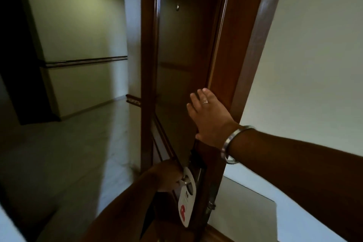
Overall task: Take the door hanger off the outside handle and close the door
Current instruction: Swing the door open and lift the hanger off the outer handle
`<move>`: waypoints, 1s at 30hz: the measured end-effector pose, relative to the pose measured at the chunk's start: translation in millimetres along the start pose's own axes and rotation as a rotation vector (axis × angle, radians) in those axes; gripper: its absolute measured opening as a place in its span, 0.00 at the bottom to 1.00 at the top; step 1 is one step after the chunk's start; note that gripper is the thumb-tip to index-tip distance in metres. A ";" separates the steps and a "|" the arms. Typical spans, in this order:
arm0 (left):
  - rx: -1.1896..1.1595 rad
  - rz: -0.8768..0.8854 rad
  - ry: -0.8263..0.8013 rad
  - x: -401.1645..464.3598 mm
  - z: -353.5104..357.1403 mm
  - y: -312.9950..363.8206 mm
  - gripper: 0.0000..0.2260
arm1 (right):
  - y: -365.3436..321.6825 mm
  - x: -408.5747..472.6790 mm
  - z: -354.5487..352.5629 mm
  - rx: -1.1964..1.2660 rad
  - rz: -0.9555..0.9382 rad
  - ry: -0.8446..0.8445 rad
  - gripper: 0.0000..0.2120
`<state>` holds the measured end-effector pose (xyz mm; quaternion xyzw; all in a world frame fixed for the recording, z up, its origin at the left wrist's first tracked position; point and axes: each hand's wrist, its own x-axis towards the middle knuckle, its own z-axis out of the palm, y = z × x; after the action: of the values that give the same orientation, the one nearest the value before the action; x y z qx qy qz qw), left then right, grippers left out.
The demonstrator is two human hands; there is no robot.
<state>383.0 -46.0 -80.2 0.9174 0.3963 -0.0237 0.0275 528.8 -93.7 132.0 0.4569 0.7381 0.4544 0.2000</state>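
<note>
The right hand [208, 116] lies flat and open-fingered against the door [182, 55] edge to steady it ajar, while the left hand [167, 178], curled at the outside handle [185, 181], seemingly grips the door hanger [186, 202] dangling there, ready for lifting off.

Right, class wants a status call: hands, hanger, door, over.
Left hand at the handle, grip unclear. Right hand flat, open on the door edge. Door hanger still hanging on handle. Door open. Nothing blocking.
</note>
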 end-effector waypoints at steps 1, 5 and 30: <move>-0.005 0.027 -0.017 8.4 -0.1 -0.3 0.14 | 2.5 2.9 9.8 -0.093 0.019 -0.044 0.41; -0.034 0.124 0.013 36.2 5.5 4.3 0.15 | 9.7 4.4 45.2 -0.266 0.048 -0.089 0.44; -0.321 0.349 0.440 99.7 18.5 -15.0 0.23 | 35.1 2.6 94.3 -0.290 0.079 -0.117 0.39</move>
<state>439.8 35.3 -105.7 0.9385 0.2283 0.2431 0.0893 611.8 -39.5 114.5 0.4777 0.6333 0.5361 0.2885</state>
